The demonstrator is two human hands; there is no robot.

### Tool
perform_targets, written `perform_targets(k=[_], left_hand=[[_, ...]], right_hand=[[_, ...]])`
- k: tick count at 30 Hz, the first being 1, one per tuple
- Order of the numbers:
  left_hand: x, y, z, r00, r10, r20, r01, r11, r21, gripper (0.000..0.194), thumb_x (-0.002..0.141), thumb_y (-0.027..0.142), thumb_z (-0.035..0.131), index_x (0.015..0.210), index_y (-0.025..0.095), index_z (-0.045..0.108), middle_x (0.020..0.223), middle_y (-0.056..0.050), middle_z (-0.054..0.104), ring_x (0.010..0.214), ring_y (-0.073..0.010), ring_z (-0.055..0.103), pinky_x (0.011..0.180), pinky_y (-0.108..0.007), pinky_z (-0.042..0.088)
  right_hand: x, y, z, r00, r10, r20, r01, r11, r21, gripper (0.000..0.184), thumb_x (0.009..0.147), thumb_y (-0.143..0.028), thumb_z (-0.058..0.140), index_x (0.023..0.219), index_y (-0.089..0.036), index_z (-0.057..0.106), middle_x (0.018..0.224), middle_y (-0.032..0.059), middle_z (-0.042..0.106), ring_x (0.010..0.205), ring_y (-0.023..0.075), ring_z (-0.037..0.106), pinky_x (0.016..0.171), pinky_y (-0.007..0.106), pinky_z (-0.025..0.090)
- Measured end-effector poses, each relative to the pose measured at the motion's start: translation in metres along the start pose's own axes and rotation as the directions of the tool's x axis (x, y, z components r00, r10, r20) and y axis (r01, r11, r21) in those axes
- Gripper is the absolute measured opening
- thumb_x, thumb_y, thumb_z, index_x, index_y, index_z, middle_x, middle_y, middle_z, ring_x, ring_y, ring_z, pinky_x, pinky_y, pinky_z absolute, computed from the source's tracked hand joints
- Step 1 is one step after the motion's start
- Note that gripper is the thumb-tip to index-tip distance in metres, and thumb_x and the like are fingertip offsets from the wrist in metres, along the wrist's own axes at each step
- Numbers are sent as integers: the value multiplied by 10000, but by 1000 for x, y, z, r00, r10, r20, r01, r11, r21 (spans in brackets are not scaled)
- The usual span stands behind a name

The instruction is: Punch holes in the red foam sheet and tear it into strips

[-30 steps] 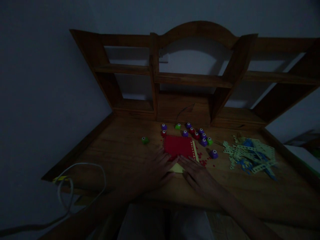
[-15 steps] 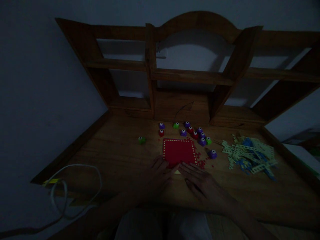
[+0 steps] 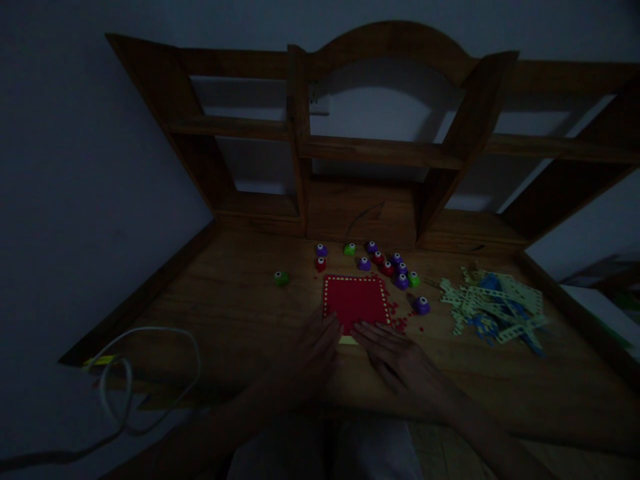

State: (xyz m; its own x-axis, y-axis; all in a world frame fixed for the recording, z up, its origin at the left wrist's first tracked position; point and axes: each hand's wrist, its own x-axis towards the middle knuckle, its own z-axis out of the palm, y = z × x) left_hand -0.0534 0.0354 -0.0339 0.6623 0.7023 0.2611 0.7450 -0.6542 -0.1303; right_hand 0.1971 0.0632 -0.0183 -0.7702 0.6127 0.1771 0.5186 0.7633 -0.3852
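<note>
The red card (image 3: 354, 299) is on the desk (image 3: 235, 300) in front of the shelf (image 3: 380, 150), and your fingers (image 3: 377, 335) rest loosely, not pinching, by its side farthest from the shelf, maybe lining it up, so push softly.

Left tabletop (image 3: 225, 293) passable; knobs (image 3: 401, 282) (seemingly) block card's (image 3: 356, 299) rear.

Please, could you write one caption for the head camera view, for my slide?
Left hand and right hand at the near edge of a red sheet, one-eyed toys scattered nearby.
</note>
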Motion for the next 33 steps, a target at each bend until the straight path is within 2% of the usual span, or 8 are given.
perform_targets(k=[9,15,18,20,22,25,27,33], left_hand=[[-11,0,-10,999,-29,-18,28,999,-45,466,943,259,391,1379,93,391,1445,-135,384,1390,-250,234,1162,-455,165],[-23,0,-6,996,-93,-9,92,992,-91,527,952,289,378,1443,122,290,1488,-125,310,1396,-254,216,1155,-469,164],[-34,-5,-4,970,-243,-27,233,952,-200,567,969,275,339,1487,161,140,1523,-105,221,1401,-236,203,1136,-447,232],[-42,-11,-5,916,-401,-29,377,882,-282,575,980,250,303,1494,193,53,1531,-87,200,1398,-218,216,1113,-432,292],[-46,-16,-7,893,-450,-5,426,849,-314,564,984,229,283,1494,218,43,1536,-68,191,1395,-199,225,1105,-415,316],[-44,-18,-8,965,-262,15,257,932,-255,538,974,259,332,1483,247,161,1542,-47,179,1406,-220,186,1135,-443,250],[-38,-17,-5,991,-132,15,133,973,-191,521,956,299,386,1460,277,252,1544,-41,173,1410,-259,161,1140,-501,191],[-30,-13,-4,996,-82,37,86,991,-101,496,941,322,421,1422,223,354,1522,-70,243,1411,-272,149,1151,-520,117]], right_hand=[[-2,2,2,1000,-1,4,1,1000,8,603,887,-111,415,1449,-272,266,1475,6,349,1340,168,352,1113,412,329],[-3,2,3,1000,-15,-13,15,1000,3,588,893,-126,420,1448,-255,272,1479,12,340,1343,169,345,1113,408,333],[-4,2,4,1000,-12,-26,12,1000,2,572,896,-128,423,1441,-244,294,1475,12,350,1346,171,341,1112,403,337],[-4,1,4,1000,-2,-24,2,1000,4,563,899,-126,422,1437,-240,305,1474,10,353,1349,168,335,1116,400,333],[-4,-1,4,1000,5,-20,-4,1000,9,553,902,-126,419,1433,-241,315,1472,9,360,1350,166,333,1117,402,330],[-3,-1,4,1000,5,-17,-5,1000,16,541,907,-126,414,1428,-243,325,1472,10,362,1351,166,331,1118,409,327],[-3,0,5,1000,1,-15,-1,1000,14,543,905,-127,417,1429,-238,322,1476,13,353,1355,167,323,1121,410,320],[-4,0,5,1000,6,-13,-6,1000,22,533,906,-137,428,1420,-244,342,1477,9,353,1354,163,326,1125,402,310]])
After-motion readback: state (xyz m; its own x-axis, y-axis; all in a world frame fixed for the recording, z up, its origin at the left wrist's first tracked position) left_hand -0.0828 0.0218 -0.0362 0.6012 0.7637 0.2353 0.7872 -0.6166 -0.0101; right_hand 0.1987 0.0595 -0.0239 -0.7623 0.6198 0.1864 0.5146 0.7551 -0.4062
